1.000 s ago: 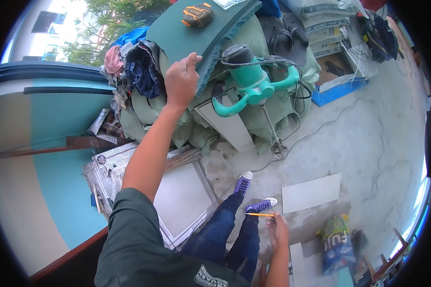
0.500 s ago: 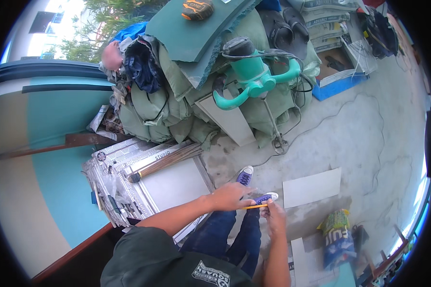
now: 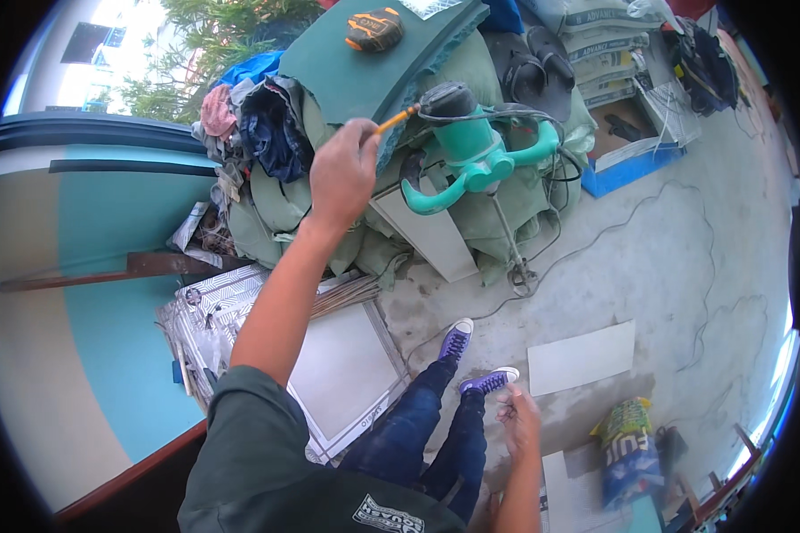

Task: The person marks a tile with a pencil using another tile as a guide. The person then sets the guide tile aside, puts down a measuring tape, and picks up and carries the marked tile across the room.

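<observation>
My left hand (image 3: 342,173) is raised over the green sacks, its fingers closed on a yellow pencil (image 3: 396,121). The pencil points up and to the right, its far end just by the dark top of a green hand-held mixer (image 3: 467,142) in this view. Above the hand, a black and orange tape measure (image 3: 374,31) lies on a dark green board (image 3: 333,75). My right hand (image 3: 520,419) hangs low beside my purple shoe (image 3: 489,381); its fingers are loosely bent and apart, and nothing shows in them.
A white tile (image 3: 581,357) lies on the concrete floor. Boxed tiles (image 3: 342,355) with a bundle of thin sticks (image 3: 345,296) are at the left. Full green sacks (image 3: 262,209) support the board. A cable (image 3: 596,233) trails across the floor; a colourful bag (image 3: 629,453) stands lower right.
My left hand has gone up and left from in front of my body, carrying the pencil. My right hand has let go of the pencil and dropped slightly.
</observation>
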A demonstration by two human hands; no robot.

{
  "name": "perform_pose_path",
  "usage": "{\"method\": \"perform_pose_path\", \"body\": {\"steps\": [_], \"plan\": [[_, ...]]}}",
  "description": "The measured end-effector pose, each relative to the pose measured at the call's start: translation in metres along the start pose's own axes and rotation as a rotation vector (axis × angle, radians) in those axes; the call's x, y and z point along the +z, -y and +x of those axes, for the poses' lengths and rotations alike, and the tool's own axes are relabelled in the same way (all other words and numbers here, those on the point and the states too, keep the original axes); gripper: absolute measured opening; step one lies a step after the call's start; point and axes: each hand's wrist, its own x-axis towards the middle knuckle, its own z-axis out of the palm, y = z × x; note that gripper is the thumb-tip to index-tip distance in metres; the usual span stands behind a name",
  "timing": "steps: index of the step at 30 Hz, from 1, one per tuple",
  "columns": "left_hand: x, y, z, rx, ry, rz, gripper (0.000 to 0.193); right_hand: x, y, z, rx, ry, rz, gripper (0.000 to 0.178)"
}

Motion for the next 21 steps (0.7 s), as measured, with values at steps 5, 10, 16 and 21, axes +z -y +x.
{"method": "perform_pose_path", "body": {"steps": [5,10,16,21], "plan": [[0.02,0.035,0.092,0.061,-0.139,0.323,0.017,-0.027,-0.022,-0.002,0.03,-0.069,-0.024,0.034],[0.046,0.05,0.123,-0.03,-0.15,0.442,0.027,-0.031,-0.032,-0.007,0.063,-0.081,-0.055,0.035],[0.05,0.054,0.118,-0.098,-0.101,0.466,0.032,-0.03,-0.038,-0.009,0.066,-0.095,-0.087,0.036],[0.046,0.055,0.114,-0.139,-0.086,0.478,0.035,-0.031,-0.04,-0.01,0.042,-0.094,-0.087,0.036]]}}
